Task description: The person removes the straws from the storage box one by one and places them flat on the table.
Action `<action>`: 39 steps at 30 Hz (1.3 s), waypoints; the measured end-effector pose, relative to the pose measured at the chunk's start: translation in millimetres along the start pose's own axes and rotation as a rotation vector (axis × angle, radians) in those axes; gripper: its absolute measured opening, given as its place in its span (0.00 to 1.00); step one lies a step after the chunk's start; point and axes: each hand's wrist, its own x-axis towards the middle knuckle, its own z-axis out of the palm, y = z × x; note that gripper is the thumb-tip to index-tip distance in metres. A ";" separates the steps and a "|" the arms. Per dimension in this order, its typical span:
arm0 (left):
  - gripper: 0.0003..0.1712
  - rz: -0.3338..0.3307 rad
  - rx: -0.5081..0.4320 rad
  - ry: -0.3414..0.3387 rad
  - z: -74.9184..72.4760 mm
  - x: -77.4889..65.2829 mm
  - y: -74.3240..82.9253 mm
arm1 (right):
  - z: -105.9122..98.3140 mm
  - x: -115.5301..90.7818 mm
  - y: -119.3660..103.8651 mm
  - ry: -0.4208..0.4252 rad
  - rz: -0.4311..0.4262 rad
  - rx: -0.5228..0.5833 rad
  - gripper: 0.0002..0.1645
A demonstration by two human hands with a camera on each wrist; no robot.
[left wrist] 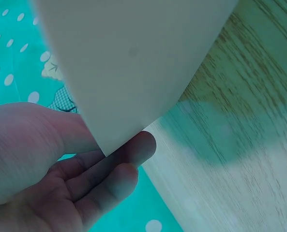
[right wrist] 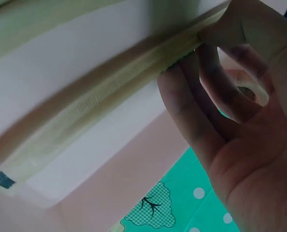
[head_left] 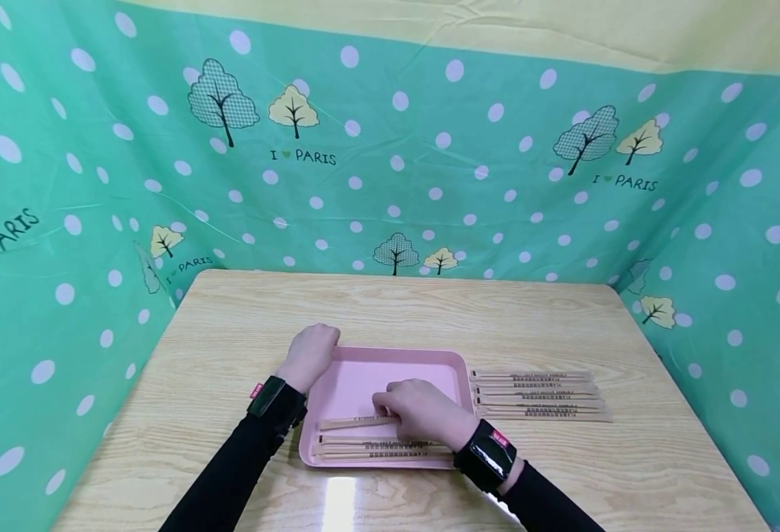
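Note:
A pink rectangular tray lies on the table. My left hand holds its far left corner; in the left wrist view the fingertips curl against the tray's pale edge. Over the tray, my right hand pinches a long, thin packet of wrapped chopsticks between thumb and fingers. The right wrist view shows this packet reaching away from the fingers, with a dark mark near its far end. Several similar wrapped chopsticks lie side by side along the tray's near side, partly hidden by the right hand.
Right of the tray, more wrapped chopsticks lie in a row on the wood-grain table. A green, dotted curtain encloses the table at the back and both sides.

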 end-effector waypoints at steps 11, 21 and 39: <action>0.13 0.010 0.014 -0.004 1.5 0.2 0.7 | -29.5 -10.6 -0.9 0.093 -0.013 -0.072 0.19; 0.14 0.015 0.029 0.007 1.4 1.1 0.9 | -34.2 -31.3 8.0 0.092 0.000 -0.033 0.16; 0.13 -0.007 0.019 -0.008 5.2 4.5 -1.6 | -51.0 -100.3 45.0 0.080 0.177 0.103 0.17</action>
